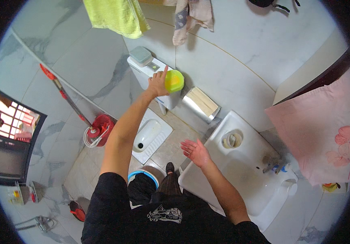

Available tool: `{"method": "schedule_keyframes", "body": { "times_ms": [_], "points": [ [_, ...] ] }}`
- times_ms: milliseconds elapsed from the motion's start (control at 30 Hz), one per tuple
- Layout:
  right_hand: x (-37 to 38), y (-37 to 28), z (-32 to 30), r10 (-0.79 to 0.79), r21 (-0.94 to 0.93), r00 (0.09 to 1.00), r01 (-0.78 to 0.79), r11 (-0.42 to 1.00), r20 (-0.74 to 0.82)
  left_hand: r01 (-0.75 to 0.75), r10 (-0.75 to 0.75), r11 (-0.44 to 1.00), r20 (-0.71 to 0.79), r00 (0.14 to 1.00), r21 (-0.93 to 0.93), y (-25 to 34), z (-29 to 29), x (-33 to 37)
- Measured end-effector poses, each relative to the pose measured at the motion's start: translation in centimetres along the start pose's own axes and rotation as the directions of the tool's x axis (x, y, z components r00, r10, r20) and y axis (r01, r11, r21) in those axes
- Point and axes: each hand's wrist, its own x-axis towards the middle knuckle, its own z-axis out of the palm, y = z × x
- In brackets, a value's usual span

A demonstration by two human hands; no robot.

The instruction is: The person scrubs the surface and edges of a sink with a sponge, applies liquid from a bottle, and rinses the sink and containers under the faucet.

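My left hand [157,84] reaches out over a white cistern [138,74] and grips the left side of a yellow-green bowl [176,82]. Its index finger stretches up along the rim, and part of the grip is hidden behind the hand. Something orange-yellow shows inside the bowl. A grey-green lidded box [141,55] sits on the far end of the cistern. My right hand [196,153] is held in the air by the left edge of the white washbasin [240,118], fingers spread, with nothing in it.
A squat toilet [150,136] lies in the floor below the cistern. Left of it stands a red mop bucket [101,126]. A metal tissue holder [201,105] is on the wall. A bin with a black bag [142,187] stands by my legs. A pink cloth [317,130] hangs at right.
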Motion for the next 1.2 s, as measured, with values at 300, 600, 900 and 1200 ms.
{"method": "schedule_keyframes", "body": {
  "times_ms": [300, 600, 900, 1200],
  "points": [
    [-1.1, 3.4, -5.5, -0.023, 0.278, 1.000, 0.026, 0.960, -0.012, -0.174, 0.126, 0.976, 0.313, 0.941, 0.132, -3.3, 0.9, 6.2],
    [6.9, -2.7, 3.7, -0.198, -0.158, 0.970, 0.176, 0.972, -0.138, -0.302, 0.251, 0.943, 0.291, 0.923, 0.143, -3.6, 0.9, 7.2],
    [19.1, -9.1, 9.3, -0.390, -0.522, 0.921, 0.339, 0.782, 0.015, -0.486, 0.478, 0.837, 0.095, 0.873, 0.252, -5.8, 2.0, 8.1],
    [17.7, -5.1, 3.9, -0.603, -0.525, 0.797, 0.495, 0.692, -0.044, -0.405, 0.403, 0.891, 0.051, 0.914, 0.204, -3.4, -0.1, 6.4]
  ]
}}
